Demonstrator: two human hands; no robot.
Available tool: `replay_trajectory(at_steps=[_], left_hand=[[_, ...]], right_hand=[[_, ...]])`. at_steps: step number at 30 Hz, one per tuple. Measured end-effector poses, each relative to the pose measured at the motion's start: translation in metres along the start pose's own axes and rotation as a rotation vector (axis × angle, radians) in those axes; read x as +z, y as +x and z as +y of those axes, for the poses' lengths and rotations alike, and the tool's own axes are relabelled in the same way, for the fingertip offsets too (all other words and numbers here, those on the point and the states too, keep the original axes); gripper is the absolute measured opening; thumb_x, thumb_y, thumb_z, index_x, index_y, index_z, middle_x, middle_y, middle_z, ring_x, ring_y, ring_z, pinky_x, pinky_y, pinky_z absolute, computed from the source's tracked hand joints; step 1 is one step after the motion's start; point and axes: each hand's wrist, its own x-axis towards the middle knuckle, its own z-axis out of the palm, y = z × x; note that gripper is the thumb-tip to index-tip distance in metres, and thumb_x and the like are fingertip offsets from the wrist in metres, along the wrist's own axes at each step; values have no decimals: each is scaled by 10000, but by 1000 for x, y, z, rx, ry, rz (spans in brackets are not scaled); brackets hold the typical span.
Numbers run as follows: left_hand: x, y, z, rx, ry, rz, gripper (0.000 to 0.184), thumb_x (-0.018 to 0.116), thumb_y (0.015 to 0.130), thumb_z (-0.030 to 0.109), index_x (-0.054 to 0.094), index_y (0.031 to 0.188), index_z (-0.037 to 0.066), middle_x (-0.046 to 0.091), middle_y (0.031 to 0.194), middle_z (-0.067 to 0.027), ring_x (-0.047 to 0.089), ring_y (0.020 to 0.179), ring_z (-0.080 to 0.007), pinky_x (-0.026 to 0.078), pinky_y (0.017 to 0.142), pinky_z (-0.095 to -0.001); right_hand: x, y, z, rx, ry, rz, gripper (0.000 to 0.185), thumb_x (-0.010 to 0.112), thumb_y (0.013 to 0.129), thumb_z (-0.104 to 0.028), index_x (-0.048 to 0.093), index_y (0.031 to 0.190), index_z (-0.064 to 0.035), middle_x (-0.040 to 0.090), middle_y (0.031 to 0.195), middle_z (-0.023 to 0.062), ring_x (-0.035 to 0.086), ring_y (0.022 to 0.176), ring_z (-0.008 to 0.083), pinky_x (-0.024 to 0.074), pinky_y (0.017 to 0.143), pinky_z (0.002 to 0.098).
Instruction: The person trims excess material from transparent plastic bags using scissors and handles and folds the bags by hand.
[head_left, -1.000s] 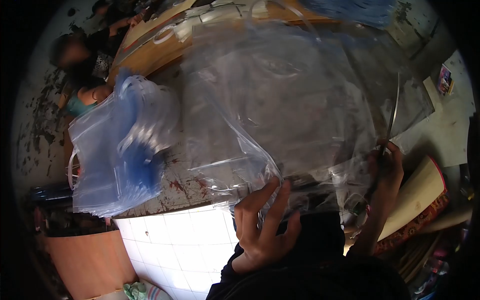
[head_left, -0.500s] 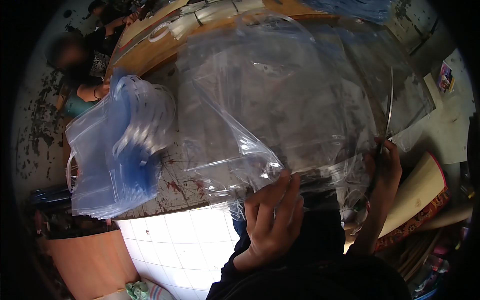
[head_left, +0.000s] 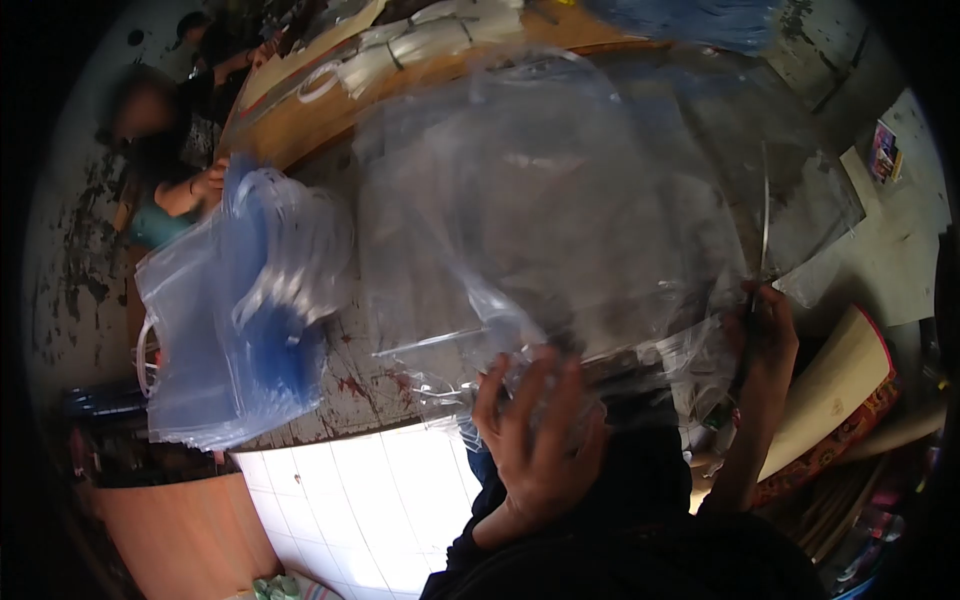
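Note:
Clear plastic bags (head_left: 600, 220) lie spread over the worktable (head_left: 345, 385), partly blurred by motion. At their near edge is my left hand (head_left: 540, 430), fingers apart and touching the crumpled plastic. My right hand (head_left: 765, 325), at the right edge of the plastic, is closed on the dark handle of a long thin metal blade (head_left: 766, 215) that points up and away. Left of the clear sheets sits a stack of bluish plastic bags (head_left: 230, 320) with looped white handles.
Two people (head_left: 185, 135) are at the upper left, one with a hand by the table. Bundled strips (head_left: 430, 40) lie on a wooden board (head_left: 300, 125). Blue plastic (head_left: 690, 20) is at the back, a rolled mat (head_left: 835, 390) at right.
My left hand has spread its fingers. The fold of clear plastic beside it has shifted slightly. The blade has tilted a little leftward, and my right hand has moved slightly left.

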Motion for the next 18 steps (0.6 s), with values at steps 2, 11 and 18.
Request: replay_trajectory(at_steps=[2,11,18], left_hand=[[13,-6,-10,-106,-195,312,501,517,850,203,377,1277,-17,419,1270,-224,431,1162,-356,373,965,-429],[-33,21,-20,-463,-682,843,543,346,934,371,295,1319,-9,410,1282,-220,414,1190,-341,360,965,-458],[-97,67,4,258,-453,981,544,429,919,235,238,1325,-71,437,1201,-320,524,1045,-380,458,884,-452]], right_hand=[[1,0,1,-16,-12,2,345,558,750,74,513,1070,-46,545,761,0,494,695,47,400,599,169],[8,-16,-12,7,72,-51,407,657,718,15,510,1091,-56,571,735,11,523,677,56,394,587,178],[4,-29,-11,41,161,-132,406,682,718,-10,502,1081,-45,602,760,24,542,695,70,412,640,199]])
